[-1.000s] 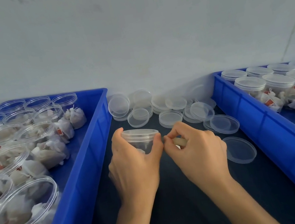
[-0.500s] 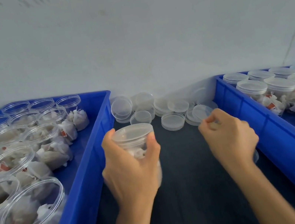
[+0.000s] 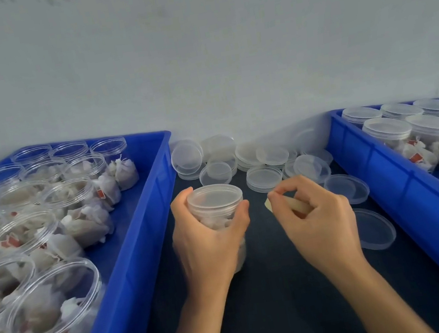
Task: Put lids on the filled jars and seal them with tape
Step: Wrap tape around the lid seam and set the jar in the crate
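My left hand [image 3: 206, 244] grips a clear plastic jar [image 3: 215, 202] that is filled with white sachets and has a clear lid on top. It stands upright on the dark table between two blue bins. My right hand [image 3: 317, 219] is just right of the jar, with thumb and forefinger pinching a pale strip of tape [image 3: 269, 204]. More of the strip shows inside the curled fingers. A gap remains between the tape and the jar.
The left blue bin [image 3: 137, 238] holds several open filled jars [image 3: 51, 299]. The right blue bin [image 3: 408, 192] holds several lidded jars [image 3: 386, 129]. Loose clear lids [image 3: 263, 177] lie heaped by the back wall, and two more lids [image 3: 375, 230] lie right of my right hand.
My right hand went out toward the right bin and has come back beside the jar with a strip of tape. My left hand kept hold of the jar.
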